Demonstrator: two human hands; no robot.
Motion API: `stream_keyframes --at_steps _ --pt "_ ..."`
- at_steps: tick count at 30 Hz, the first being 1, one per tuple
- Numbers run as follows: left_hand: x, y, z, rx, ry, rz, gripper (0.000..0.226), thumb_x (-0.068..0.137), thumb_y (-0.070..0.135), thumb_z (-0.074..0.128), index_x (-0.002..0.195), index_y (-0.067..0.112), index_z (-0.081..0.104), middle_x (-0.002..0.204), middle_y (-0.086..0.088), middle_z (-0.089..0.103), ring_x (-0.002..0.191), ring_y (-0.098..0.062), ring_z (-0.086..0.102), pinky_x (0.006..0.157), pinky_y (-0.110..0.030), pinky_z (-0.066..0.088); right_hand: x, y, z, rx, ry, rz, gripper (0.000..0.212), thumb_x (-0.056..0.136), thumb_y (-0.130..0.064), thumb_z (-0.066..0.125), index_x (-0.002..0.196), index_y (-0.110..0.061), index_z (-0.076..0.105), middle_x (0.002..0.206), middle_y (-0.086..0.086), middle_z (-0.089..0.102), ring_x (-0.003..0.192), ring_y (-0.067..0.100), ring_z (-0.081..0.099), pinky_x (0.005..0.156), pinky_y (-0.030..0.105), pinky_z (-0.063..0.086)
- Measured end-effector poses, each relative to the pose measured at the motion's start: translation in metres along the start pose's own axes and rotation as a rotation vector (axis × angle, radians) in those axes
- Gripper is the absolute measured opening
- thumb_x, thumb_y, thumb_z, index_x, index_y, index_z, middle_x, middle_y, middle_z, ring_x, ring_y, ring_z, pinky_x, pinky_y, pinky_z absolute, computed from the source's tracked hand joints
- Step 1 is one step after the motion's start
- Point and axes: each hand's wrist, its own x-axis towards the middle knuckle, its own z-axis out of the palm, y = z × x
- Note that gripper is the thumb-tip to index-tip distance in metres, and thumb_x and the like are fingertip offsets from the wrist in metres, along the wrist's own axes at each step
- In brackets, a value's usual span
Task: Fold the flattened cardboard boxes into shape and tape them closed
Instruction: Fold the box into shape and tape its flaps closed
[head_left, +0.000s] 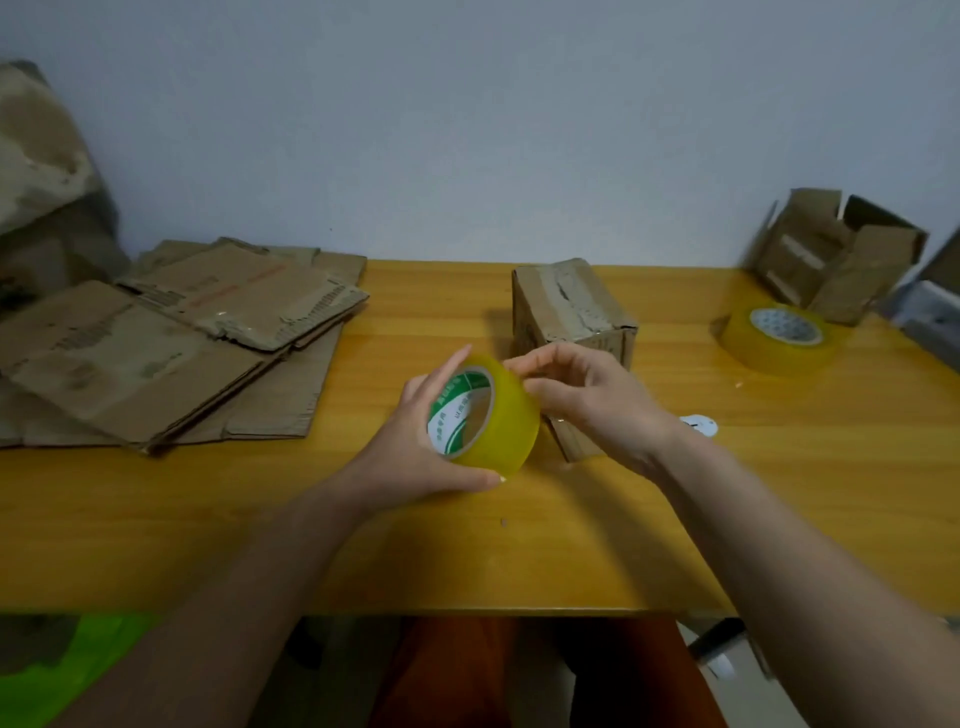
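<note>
Currently the person is holding a roll of yellow tape (485, 410) just above the wooden table (519, 545). The left hand (415, 436) is gripping the roll, thumb under it and fingers over its rim. The right hand (587, 395) is pinching at the roll's outer face, apparently searching for the tape end. One folded box (571, 322) is standing just behind the hands, its top seam showing torn old tape; whether fresh tape is on it cannot be told. A stack of flattened boxes (171, 338) is lying at the left, still unfolded, so most of the task is remaining. A second tape roll (779, 338) and an open box (836, 254) are sitting at far right.
</note>
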Motion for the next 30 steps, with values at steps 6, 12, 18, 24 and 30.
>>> stream_keyframes --at_steps 6,12,18,24,30 --pt "0.007 0.012 0.017 0.031 0.017 -0.051 0.104 0.054 0.048 0.088 0.139 0.055 0.028 0.143 0.011 0.028 0.13 -0.008 0.035 0.103 -0.028 0.04 -0.005 0.002 -0.006 -0.26 0.152 -0.145 0.014 0.085 -0.005 0.067 0.078 -0.017 0.066 0.088 0.014 0.068 0.087 0.033 0.062 0.083 0.048 0.052" --pt "0.019 0.048 0.022 0.086 0.191 0.115 0.043 0.074 0.034 0.08 0.112 0.034 0.06 0.108 0.017 0.065 0.104 0.008 0.057 0.089 -0.012 0.046 -0.008 0.008 -0.002 -0.45 0.131 -0.196 0.024 0.083 -0.007 0.069 0.073 -0.029 0.069 0.085 -0.003 0.064 0.084 0.018 0.06 0.073 0.045 0.053" --pt "0.027 0.06 0.024 0.285 0.198 0.061 0.016 0.078 0.032 0.078 0.091 0.024 0.075 0.092 0.014 0.065 0.089 0.003 0.058 0.075 -0.006 0.043 -0.01 0.006 -0.011 -0.509 0.174 -0.213 0.023 0.083 -0.008 0.07 0.082 -0.03 0.075 0.085 -0.015 0.058 0.085 0.0 0.055 0.069 0.01 0.042" --pt "0.029 0.064 0.032 0.411 0.244 0.109 0.006 0.084 0.034 0.072 0.087 0.029 0.074 0.09 0.016 0.06 0.09 -0.003 0.055 0.077 -0.02 0.043 -0.013 0.008 -0.014 -0.281 0.226 -0.213 0.035 0.081 0.003 0.069 0.1 -0.022 0.055 0.076 0.0 0.068 0.075 0.013 0.064 0.075 0.027 0.054" --pt "0.026 0.053 0.038 0.482 0.412 0.243 0.005 0.086 0.021 0.072 0.086 0.017 0.074 0.086 0.003 0.065 0.077 -0.014 0.059 0.067 -0.03 0.048 -0.02 0.016 -0.009 -0.135 0.271 -0.185 0.045 0.086 0.014 0.054 0.099 -0.03 0.05 0.105 0.001 0.058 0.089 0.013 0.066 0.082 0.028 0.055"
